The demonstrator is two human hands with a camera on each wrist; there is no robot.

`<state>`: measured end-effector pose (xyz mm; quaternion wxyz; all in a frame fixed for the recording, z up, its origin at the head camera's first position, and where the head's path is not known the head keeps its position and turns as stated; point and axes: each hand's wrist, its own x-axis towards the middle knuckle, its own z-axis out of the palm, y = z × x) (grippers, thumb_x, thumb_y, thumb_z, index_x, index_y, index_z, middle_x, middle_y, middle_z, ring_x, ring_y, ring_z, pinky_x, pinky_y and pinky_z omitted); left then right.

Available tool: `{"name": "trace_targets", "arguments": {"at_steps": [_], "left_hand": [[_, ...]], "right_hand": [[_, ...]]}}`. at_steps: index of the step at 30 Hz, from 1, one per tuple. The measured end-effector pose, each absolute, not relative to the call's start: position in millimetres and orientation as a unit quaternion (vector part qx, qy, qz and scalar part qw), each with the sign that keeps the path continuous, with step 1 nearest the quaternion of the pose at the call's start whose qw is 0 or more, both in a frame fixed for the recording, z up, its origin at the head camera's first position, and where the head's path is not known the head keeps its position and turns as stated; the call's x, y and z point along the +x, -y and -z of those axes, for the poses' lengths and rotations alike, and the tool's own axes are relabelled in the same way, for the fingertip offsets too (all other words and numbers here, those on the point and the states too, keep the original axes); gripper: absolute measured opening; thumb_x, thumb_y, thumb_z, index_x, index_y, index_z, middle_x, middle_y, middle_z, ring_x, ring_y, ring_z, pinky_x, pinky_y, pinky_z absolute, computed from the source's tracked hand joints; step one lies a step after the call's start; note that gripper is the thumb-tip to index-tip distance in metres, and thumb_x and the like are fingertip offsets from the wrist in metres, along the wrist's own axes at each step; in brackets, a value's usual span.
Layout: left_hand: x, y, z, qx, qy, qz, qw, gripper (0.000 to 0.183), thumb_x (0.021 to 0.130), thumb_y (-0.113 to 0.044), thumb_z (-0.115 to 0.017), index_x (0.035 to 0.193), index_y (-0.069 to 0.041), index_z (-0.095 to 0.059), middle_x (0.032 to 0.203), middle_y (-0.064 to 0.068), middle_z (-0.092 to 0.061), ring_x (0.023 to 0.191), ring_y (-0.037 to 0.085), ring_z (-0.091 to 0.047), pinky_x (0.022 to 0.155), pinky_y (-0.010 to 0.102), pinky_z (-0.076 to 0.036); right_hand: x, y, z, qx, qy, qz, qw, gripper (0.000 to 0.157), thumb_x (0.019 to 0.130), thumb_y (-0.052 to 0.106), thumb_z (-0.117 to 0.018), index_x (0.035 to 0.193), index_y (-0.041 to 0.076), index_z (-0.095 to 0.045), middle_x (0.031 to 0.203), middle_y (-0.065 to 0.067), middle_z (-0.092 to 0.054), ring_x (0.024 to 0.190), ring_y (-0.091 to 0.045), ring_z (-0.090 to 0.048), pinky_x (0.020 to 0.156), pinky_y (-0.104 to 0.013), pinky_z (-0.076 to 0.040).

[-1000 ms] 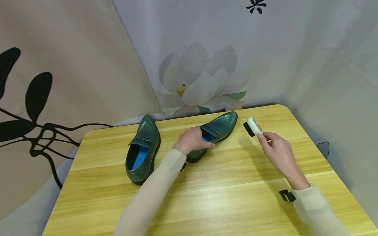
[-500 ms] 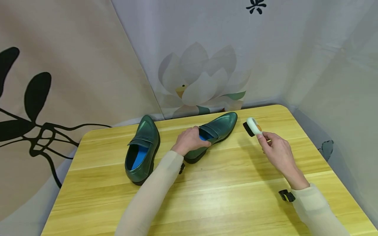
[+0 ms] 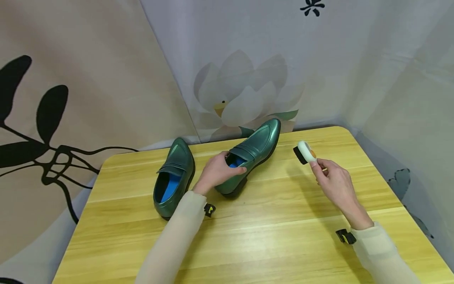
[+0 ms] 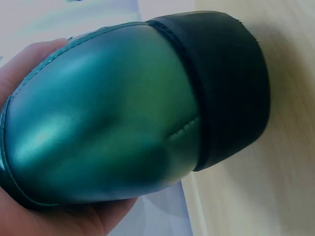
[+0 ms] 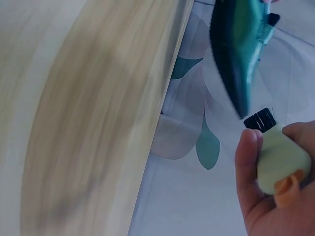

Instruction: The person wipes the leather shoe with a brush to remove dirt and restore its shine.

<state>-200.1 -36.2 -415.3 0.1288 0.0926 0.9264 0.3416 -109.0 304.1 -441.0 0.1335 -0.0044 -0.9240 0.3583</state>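
My left hand point(image 3: 219, 170) grips a green loafer point(image 3: 260, 144) across its opening near the heel, thumb on the near side. The toe of this loafer tilts up off the table; in the left wrist view its heel point(image 4: 108, 113) and black sole block point(image 4: 231, 88) fill the middle. Between thumb and fingers, my right hand point(image 3: 335, 183) pinches a small white brush point(image 3: 306, 152) with black bristles and an orange patch, held above the table to the right of the toe. A matching green loafer point(image 3: 179, 157) with a blue insole stands on the table at left.
The wooden table point(image 3: 269, 236) has rounded far corners. Printed cloth walls point(image 3: 248, 39) with a lotus and dark leaves rise right behind its back edge and along both sides. A black wrist strap piece point(image 3: 345, 236) shows at the right sleeve.
My left hand has lifted the toe of the right loafer and drawn the loafer slightly left and nearer. The right hand with the brush has stayed almost still.
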Motion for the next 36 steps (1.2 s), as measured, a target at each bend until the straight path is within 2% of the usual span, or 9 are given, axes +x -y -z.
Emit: {"name": "trace_targets", "arguments": {"at_steps": [6,12,18,23,26,29,36], "left_hand": [[-187,64,406,0.061,-0.899,-0.418,0.115,0.098,0.082,-0.058,-0.078,0.158,-0.008,-0.040,0.152,0.015,-0.050,0.129,0.035,-0.053,0.104,0.057,-0.047],[-172,93,391,0.046,-0.881,-0.462,0.090,0.099,0.082,-0.059,-0.078,0.159,-0.010,-0.039,0.156,0.012,-0.046,0.134,0.033,-0.049,0.106,0.057,-0.045],[-159,123,375,0.016,-0.873,-0.481,0.076,0.099,0.085,-0.057,-0.077,0.161,-0.011,-0.034,0.152,0.013,-0.047,0.125,0.034,-0.053,0.100,0.054,-0.048],[-145,149,356,-0.004,-0.865,-0.498,0.054,0.098,0.089,-0.053,-0.077,0.162,-0.008,-0.031,0.155,0.016,-0.044,0.131,0.035,-0.049,0.107,0.055,-0.043],[-136,166,345,-0.017,-0.863,-0.503,0.034,0.093,0.091,-0.051,-0.076,0.161,-0.008,-0.034,0.151,0.017,-0.047,0.128,0.036,-0.050,0.105,0.055,-0.043],[-129,185,337,-0.028,-0.867,-0.498,0.007,0.088,0.093,-0.048,-0.075,0.160,-0.007,-0.036,0.148,0.019,-0.050,0.125,0.035,-0.051,0.099,0.049,-0.046],[-115,228,332,-0.081,-0.875,-0.476,-0.033,0.086,0.096,-0.043,-0.071,0.162,-0.005,-0.031,0.149,0.022,-0.046,0.121,0.030,-0.048,0.083,0.024,-0.045]], "right_hand": [[-109,-301,442,0.000,0.924,-0.358,0.137,0.054,0.110,0.041,-0.049,0.131,-0.006,-0.064,0.093,-0.013,-0.068,0.065,-0.019,-0.061,0.050,-0.031,-0.045],[-109,-298,441,0.003,0.922,-0.362,0.136,0.055,0.110,0.042,-0.049,0.132,-0.006,-0.064,0.097,-0.015,-0.069,0.067,-0.020,-0.063,0.051,-0.031,-0.046],[-110,-295,440,0.007,0.921,-0.364,0.136,0.055,0.110,0.042,-0.049,0.131,-0.007,-0.064,0.100,-0.016,-0.069,0.068,-0.020,-0.063,0.052,-0.030,-0.047],[-110,-293,440,0.012,0.921,-0.363,0.139,0.054,0.110,0.040,-0.049,0.130,-0.007,-0.064,0.100,-0.016,-0.069,0.068,-0.019,-0.063,0.052,-0.030,-0.047],[-110,-293,440,0.014,0.922,-0.362,0.140,0.054,0.110,0.040,-0.050,0.130,-0.007,-0.064,0.099,-0.016,-0.069,0.067,-0.019,-0.063,0.052,-0.030,-0.047],[-110,-293,440,0.014,0.921,-0.363,0.140,0.054,0.110,0.040,-0.050,0.131,-0.007,-0.064,0.098,-0.015,-0.069,0.067,-0.019,-0.062,0.051,-0.030,-0.047],[-110,-291,441,0.017,0.922,-0.363,0.135,0.054,0.110,0.040,-0.050,0.131,-0.008,-0.063,0.100,-0.016,-0.069,0.069,-0.020,-0.063,0.053,-0.030,-0.047]]}}
